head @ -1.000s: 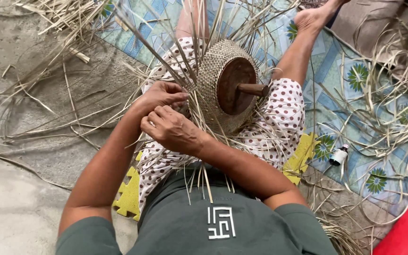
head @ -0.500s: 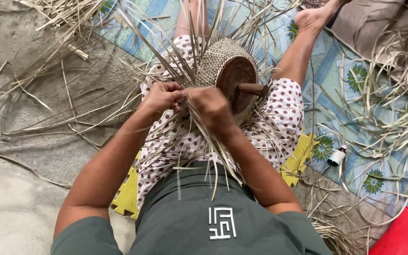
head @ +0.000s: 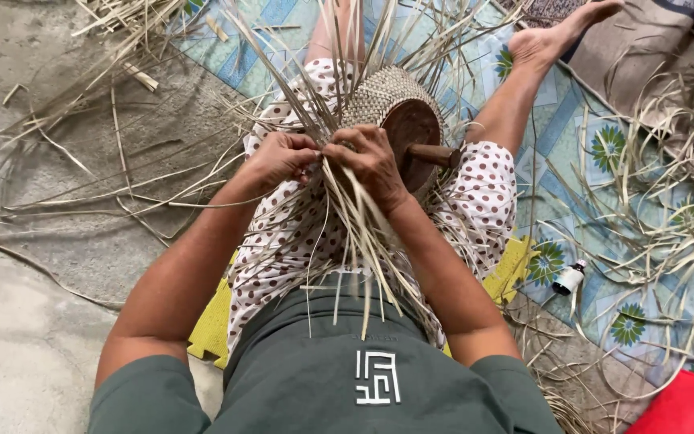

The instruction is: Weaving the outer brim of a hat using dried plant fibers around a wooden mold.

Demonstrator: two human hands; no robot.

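Note:
A half-woven straw basket (head: pixel 379 96) sits over a round wooden mould (head: pixel 408 137) with a wooden handle (head: pixel 435 154), resting on my lap. Long loose straw strips (head: pixel 355 233) fan out from its rim towards my chest. My left hand (head: pixel 279 157) pinches strips at the basket's left edge. Beside it, almost touching, my right hand (head: pixel 371 161) grips a bundle of strips in front of the mould. My legs in spotted fabric (head: pixel 483 193) stretch forward on a patterned mat (head: pixel 572 120).
Dry straw (head: pixel 668 209) lies scattered over the mat on the right and over the concrete floor (head: pixel 50 241) on the left. A small white bottle with a dark cap (head: pixel 569 277) lies on the mat by my right thigh. A red object (head: pixel 684 406) sits at the bottom right.
Both hands have moved up and forward onto the basket's rim. The right hand has shifted right, over the mould, taking a bundle of strips with it.

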